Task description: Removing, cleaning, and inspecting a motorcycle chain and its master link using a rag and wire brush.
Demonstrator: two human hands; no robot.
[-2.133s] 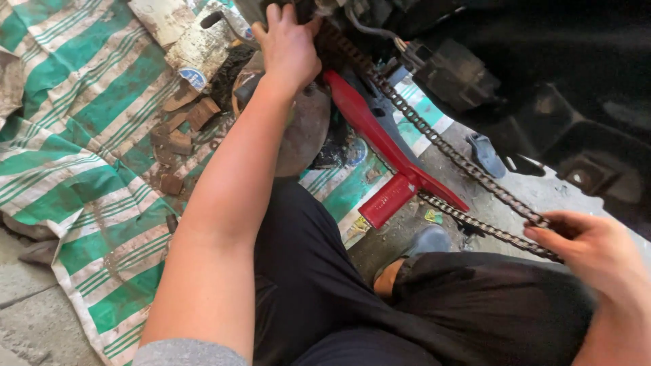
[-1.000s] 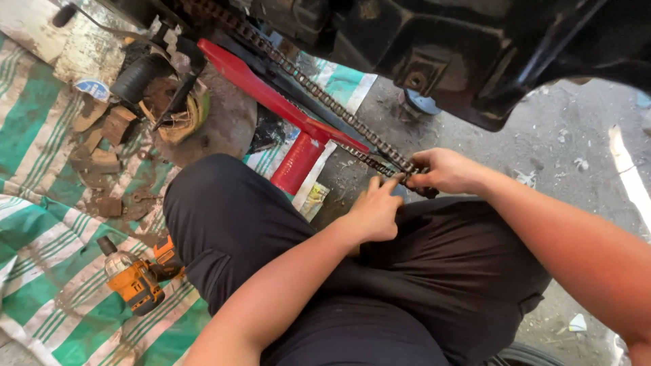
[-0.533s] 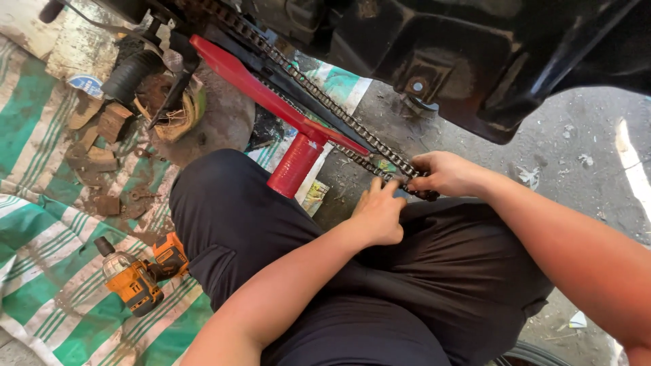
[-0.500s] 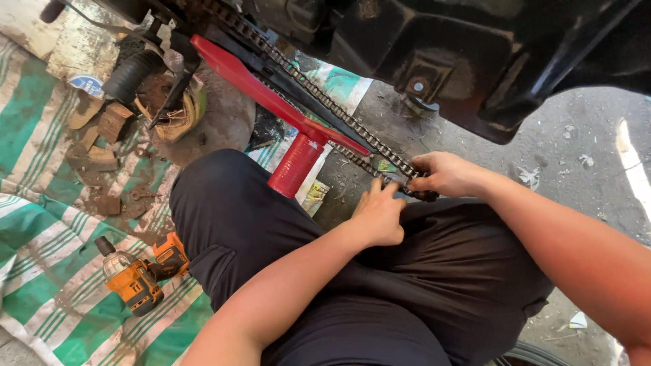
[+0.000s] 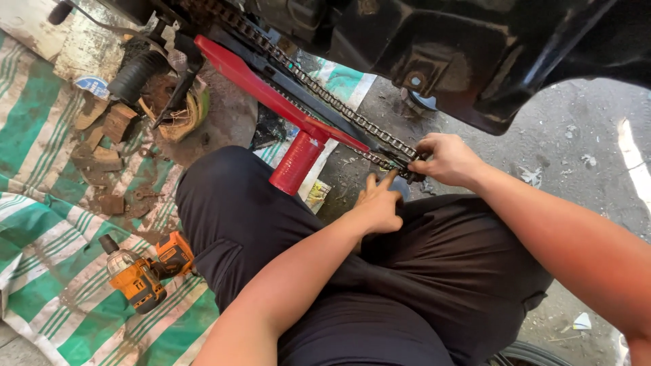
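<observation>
Hands met at the chain (image 5: 325,91), which ran as a dark diagonal from the upper left down to a point just above the person's lap. The right hand (image 5: 449,160) was closed on the chain's lower end, fingers curled over the links. The left hand (image 5: 377,203) sat just below and beside that same end, its fingers spread and pointing up at the links; whether they actually touched the chain could not be told. The two hands were close together, almost touching.

Just under the chain, and parallel to it, lay a red bar (image 5: 261,88) that ended in a red cylinder (image 5: 295,163), which stood beside the person's left thigh. Above the chain hung a black housing (image 5: 434,61), shadowing its upper run. Well left of the chain, a striped green and white cloth (image 5: 41,224) covered the ground, with brown worn parts (image 5: 102,135) scattered on it. An orange and black drill (image 5: 142,274) lay on the cloth, far below and left of the chain, near the person's left knee. To the right of the chain was bare concrete (image 5: 583,156).
</observation>
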